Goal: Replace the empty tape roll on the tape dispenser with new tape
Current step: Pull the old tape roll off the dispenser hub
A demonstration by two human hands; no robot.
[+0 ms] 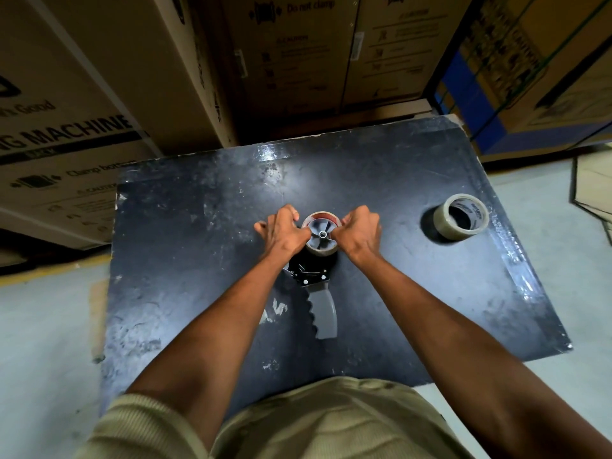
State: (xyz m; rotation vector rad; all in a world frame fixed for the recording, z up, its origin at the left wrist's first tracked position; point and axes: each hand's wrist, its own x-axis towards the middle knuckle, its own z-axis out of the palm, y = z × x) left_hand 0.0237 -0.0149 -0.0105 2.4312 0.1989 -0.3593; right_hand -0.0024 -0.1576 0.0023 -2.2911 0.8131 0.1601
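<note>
A tape dispenser (323, 313) with a grey grooved handle and black frame lies flat on the black tabletop (198, 260), handle pointing toward me. On its grey spoked hub sits a thin roll (323, 218) with a reddish-brown rim. My left hand (283, 231) grips the roll's left side and my right hand (359, 233) grips its right side, fingers curled around the rim. A separate roll of clear tape (462, 221) with a printed core lies flat on the table to the right, apart from both hands.
Large cardboard boxes (291, 61) stack close behind the table's far edge and to the left. A blue-strapped box (496, 94) stands at the back right. Pale concrete floor (43, 326) shows on both sides of the table. My beige shirt fills the bottom edge.
</note>
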